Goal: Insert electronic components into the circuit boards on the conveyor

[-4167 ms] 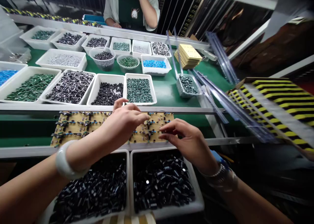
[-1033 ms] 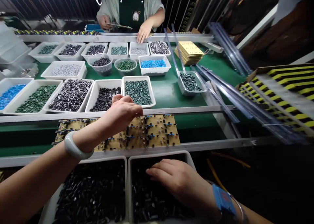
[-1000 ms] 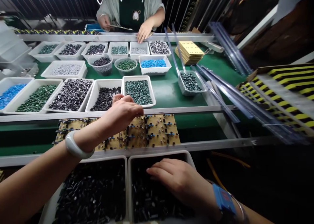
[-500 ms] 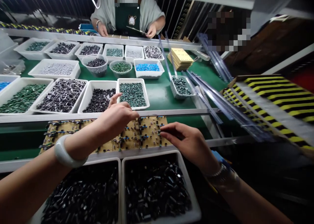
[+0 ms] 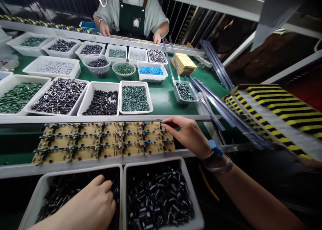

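My left hand (image 5: pixel 94 201) reaches into the left bin (image 5: pixel 35 203), which holds black cylindrical parts that look like capacitors. Its fingers are curled down among them, and the fingertips are hidden. My right hand (image 5: pixel 186 135) is over the far right corner of a tan circuit board (image 5: pixel 85 153). Thumb and forefinger come together there in a pinch; whatever lies between them is too small to make out. Two such boards sit side by side on the rail, with rows of small black, green and blue components on them.
A second bin (image 5: pixel 198 206) of black cylinders stands beside the left one. Beyond the rail (image 5: pixel 141 118), several white trays hold small parts. Clear plastic tubes (image 5: pixel 216 99), a stack of yellowish boards (image 5: pixel 184 63) and a striped box (image 5: pixel 276 99) lie right. A co-worker (image 5: pixel 132 16) sits opposite.
My left hand has moved from above the boards down into the left bin, uncovering the boards. The right hand has shifted slightly up along the board's right edge. The co-worker's hand has lowered.
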Tool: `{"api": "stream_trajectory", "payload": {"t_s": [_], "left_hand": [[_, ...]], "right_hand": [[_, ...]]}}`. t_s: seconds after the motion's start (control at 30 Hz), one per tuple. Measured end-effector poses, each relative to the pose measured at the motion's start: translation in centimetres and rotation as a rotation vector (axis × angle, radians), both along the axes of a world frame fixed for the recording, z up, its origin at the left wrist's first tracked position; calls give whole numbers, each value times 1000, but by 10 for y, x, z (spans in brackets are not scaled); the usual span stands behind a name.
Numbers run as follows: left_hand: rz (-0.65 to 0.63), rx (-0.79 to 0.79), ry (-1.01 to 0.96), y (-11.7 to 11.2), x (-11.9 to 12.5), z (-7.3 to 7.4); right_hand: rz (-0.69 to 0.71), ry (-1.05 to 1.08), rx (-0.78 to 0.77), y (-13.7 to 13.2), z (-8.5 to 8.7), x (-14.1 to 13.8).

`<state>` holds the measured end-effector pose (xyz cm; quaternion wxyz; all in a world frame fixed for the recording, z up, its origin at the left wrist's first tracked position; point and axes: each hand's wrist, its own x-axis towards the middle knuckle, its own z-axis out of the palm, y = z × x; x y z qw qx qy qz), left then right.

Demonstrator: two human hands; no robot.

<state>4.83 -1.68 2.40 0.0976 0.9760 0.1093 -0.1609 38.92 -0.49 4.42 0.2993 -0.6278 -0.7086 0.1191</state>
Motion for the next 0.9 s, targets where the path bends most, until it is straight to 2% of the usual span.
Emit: {"api": "stream_trajectory", "payload": {"t_s": [0.13,0.47,0.67,0.8,0.9], "left_hand": [[-28,-24,48,-3,-1,-11],[-15,-3,-49,-9,-11,-9],[-21,1,-33,-9,-18,-8],[-38,0,-46,-9,-22,-19],[-35,-30,-48,-8,-24,-24]], "right_hand": [[26,-120,6,4,2,-2],[181,-427,-27,7,14,-5],[227,-438,-33,9,16,-5],[197,-390,35,-11,22,-15],[294,-398,-50,-40,24,-29]]}}
